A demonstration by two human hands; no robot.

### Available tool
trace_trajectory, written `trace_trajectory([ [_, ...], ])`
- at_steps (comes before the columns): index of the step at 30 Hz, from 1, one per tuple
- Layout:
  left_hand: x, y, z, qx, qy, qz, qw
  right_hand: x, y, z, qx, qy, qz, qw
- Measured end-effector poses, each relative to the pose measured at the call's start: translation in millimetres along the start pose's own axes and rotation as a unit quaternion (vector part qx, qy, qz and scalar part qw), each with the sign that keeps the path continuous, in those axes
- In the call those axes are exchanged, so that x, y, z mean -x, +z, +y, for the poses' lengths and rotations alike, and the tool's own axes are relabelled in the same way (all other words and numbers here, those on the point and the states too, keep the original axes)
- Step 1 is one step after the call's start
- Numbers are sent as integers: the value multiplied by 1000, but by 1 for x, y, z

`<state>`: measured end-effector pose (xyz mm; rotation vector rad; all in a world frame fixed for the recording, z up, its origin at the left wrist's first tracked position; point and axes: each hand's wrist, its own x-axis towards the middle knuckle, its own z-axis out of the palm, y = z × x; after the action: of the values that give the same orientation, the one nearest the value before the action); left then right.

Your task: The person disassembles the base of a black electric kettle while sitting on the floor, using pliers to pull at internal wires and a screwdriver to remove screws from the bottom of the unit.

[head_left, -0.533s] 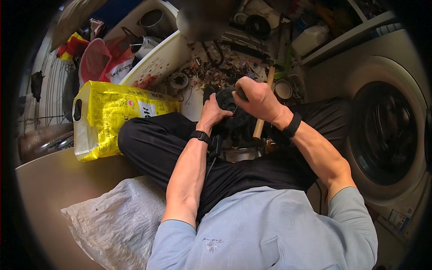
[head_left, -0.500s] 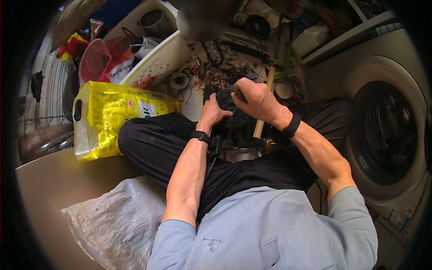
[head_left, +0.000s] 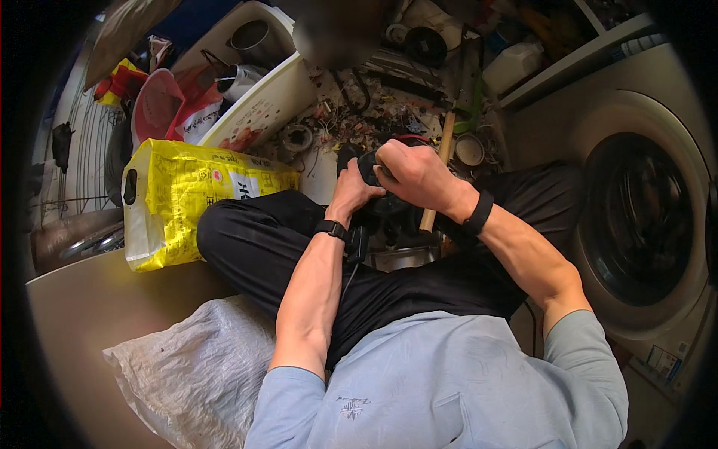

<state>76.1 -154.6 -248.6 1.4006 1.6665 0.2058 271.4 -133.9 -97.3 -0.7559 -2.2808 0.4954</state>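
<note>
A black part (head_left: 368, 166) is held between the two hands, above the black-trousered legs (head_left: 262, 232) that are folded to either side. Its left side is gripped by the left hand (head_left: 351, 191), with the fingers curled over it and the thumb laid toward the right. Its right edge is met by the right hand (head_left: 419, 173), which is drawn into a tight fist; whether anything else is enclosed there cannot be told. Much of the part is covered by the fingers. A black band (head_left: 331, 228) is worn on the left wrist, and another on the right. Just beyond the fist, to the right, a wooden handle (head_left: 441, 161) is seen, slanted from far to near, with a round tub (head_left: 470, 148) placed beside it. The floor (head_left: 318, 168) on the far side is strewn with scraps (head_left: 359, 112). To the left, a yellow bag (head_left: 176, 202) is stood near the knee, and behind it a white bin (head_left: 262, 112) is filled with metal and other items, too jumbled to be told apart. A white sack (head_left: 191, 367) is laid at the near left. The right side is taken up by a washing machine (head_left: 636, 221), and at the far right a white jug (head_left: 516, 66) is set.
</note>
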Motion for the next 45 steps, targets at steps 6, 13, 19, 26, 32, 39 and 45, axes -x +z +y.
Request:
trace_trajectory([
  [6,-10,8,-14,8,27,7,1000,-11,7,-3,7,-9,-24,1000],
  [13,9,-5,21,42,101,-5,994,-24,19,-7,77,15,-19,997],
  [19,12,-3,2,83,171,98,977,-41,20,-23,136,44,-91,986],
  [26,0,-2,-6,28,97,53,993,-42,10,4,49,-23,-88,995],
  [32,8,-11,0,-62,39,19,997,-40,-11,1,38,-2,-132,991],
  [39,6,-10,2,-106,77,61,989,-39,-10,3,28,-40,-136,989],
  [45,25,-50,42,86,136,37,986,-39,-16,2,64,16,-190,980],
])
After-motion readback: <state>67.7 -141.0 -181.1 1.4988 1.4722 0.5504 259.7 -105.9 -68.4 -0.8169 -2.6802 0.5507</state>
